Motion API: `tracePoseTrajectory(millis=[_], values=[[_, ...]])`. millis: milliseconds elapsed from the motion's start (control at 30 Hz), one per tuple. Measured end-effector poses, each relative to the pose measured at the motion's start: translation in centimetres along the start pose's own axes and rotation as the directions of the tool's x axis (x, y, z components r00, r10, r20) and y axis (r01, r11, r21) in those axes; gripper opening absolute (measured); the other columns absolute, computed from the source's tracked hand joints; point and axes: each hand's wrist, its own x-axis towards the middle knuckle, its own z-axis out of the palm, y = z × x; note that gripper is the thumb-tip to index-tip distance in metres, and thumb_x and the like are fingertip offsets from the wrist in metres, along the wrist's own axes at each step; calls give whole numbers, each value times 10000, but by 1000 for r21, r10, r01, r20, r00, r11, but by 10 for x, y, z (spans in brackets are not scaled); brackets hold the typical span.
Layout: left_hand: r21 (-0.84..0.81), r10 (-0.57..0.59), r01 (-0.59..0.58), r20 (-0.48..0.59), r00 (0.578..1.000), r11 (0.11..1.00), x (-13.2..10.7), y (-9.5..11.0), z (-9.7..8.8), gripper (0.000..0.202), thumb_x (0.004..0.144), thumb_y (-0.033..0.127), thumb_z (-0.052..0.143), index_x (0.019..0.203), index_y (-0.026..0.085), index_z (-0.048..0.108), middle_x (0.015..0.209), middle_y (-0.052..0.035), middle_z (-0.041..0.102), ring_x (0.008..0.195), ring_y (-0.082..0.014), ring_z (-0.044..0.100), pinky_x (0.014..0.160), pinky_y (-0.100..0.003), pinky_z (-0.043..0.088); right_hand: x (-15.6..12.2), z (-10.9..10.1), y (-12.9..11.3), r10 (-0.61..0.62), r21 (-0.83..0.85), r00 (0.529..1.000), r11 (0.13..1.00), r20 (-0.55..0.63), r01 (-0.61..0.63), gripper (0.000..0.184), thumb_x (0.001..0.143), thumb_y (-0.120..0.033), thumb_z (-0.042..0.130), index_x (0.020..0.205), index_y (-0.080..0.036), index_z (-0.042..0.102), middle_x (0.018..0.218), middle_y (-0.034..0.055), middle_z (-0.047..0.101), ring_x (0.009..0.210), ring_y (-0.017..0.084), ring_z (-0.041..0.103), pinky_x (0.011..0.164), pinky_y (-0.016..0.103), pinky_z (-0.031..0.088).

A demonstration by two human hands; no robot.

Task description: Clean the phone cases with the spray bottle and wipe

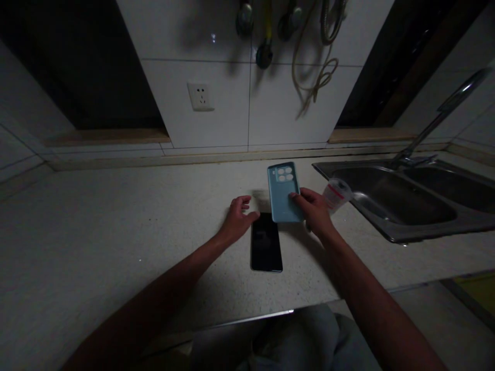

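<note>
Phone case [281, 201] in right hand [317, 212], smartphone [266, 247] on countertop [116, 221]

Case gripped at its right edge, thumb on the face; long axis runs near to far, camera cutouts [285, 174] at the far end. Smartphone lies just nearer, screen up, long axis likewise. Left hand [238, 219] loosely curled, thumb spread by the phone's far-left corner; contact cannot be determined.

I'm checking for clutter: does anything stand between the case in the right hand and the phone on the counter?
Nothing visible stands between the blue case and the black phone. The left hand is beside the phone's far left corner; the plastic cup shows beyond the right hand.
</note>
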Motion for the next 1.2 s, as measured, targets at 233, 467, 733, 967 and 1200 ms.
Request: tracePoseTrajectory(millis=[233,467,733,967,1200], values=[[355,60,-138,220,974,925,-19,-11,0,754,455,445,927,1124,248,642,1427,-177,524,1482,-409,204,1206,-502,-42,1,-19,8,-20,-527,999,849,38,38,476,868,-405,553,1241,-124,639,702,47,687,599,187,613,568,275,435],[412,-6,-71,184,983,908,-14,-10,-3,845,419,431,933,1188,262,627,1368,-170,560,1414,-464,278,1191,-573,26,1,-16,6,219,-828,969,560,116,-27,357,904,-347,550,1095,-99,720,1042,197,745,909,290,704,726,325,480],[460,-90,-4,183,979,888,-5,-5,-6,1087,484,288,911,1446,202,413,1354,-175,527,1262,-354,514,1079,-509,391,-2,-12,8,138,-833,989,553,57,-29,405,922,-345,570,1257,-136,661,973,148,760,857,258,695,716,314,458],[-118,-291,309,151,945,944,5,3,-9,591,553,191,875,1086,154,621,886,-83,715,753,-222,675,765,-402,559,-8,8,10,-87,-392,992,912,94,117,434,885,-513,569,1085,-159,721,621,-2,596,564,155,527,554,278,377],[-492,-615,640,239,751,590,8,3,-16,206,808,303,633,921,132,655,703,-88,694,611,-232,676,688,-409,567,-8,20,11,114,270,977,949,179,-160,467,665,-408,809,1071,-235,658,848,-1,650,693,144,612,657,301,505]])
